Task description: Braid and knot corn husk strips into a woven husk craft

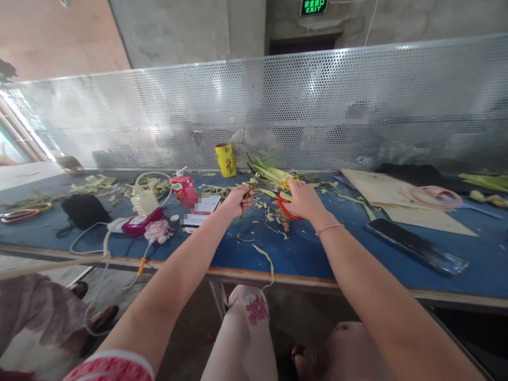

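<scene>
My right hand is closed round the red handles of a pair of scissors, whose blades point left. My left hand is pinched on a thin green leaf strip in front of the blades. Both hands hover over the blue table top, amid scattered green and yellow leaf cuttings. A bundle of long green leaves lies just behind my right hand. One cut strip hangs over the table's front edge.
A yellow can stands at the back. A black phone and brown cardboard sheet with a pink ring lie to the right. Left are a red bottle, a pink device, white cables and a black pouch. A perforated metal screen backs the table.
</scene>
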### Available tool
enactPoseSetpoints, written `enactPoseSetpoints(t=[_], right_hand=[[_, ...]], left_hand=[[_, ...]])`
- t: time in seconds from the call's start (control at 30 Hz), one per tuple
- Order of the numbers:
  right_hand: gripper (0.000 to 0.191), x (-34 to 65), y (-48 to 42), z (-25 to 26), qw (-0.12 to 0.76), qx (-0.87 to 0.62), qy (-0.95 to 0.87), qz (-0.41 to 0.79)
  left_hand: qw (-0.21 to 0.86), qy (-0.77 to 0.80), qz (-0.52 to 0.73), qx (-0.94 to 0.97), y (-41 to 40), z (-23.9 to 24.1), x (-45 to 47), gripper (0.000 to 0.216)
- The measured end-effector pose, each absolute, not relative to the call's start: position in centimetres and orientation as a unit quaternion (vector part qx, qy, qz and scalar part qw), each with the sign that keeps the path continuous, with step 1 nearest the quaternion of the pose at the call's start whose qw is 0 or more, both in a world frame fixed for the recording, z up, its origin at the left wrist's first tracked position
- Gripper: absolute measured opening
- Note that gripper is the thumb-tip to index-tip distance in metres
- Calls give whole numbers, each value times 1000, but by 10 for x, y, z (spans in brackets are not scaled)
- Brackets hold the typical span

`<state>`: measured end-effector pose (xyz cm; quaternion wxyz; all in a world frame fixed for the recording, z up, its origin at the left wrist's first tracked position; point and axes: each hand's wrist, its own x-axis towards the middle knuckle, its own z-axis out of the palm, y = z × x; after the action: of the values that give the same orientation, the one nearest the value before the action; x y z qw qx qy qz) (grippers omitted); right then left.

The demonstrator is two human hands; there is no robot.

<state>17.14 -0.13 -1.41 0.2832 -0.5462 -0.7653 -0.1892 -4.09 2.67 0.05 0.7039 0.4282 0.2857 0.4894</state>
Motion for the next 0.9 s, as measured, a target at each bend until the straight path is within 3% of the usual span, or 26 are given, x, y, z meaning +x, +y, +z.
enactPoseSetpoints(t=[0.37, 0.9], right_hand=[[57, 172, -2, -12, 265, -561, -759, -200], [49, 177, -4, -9, 283, -594, -743, -123]], left_hand=[[689, 286, 455, 486, 17, 3, -37, 14], [692, 302, 453, 475, 17, 4, -36, 16]])
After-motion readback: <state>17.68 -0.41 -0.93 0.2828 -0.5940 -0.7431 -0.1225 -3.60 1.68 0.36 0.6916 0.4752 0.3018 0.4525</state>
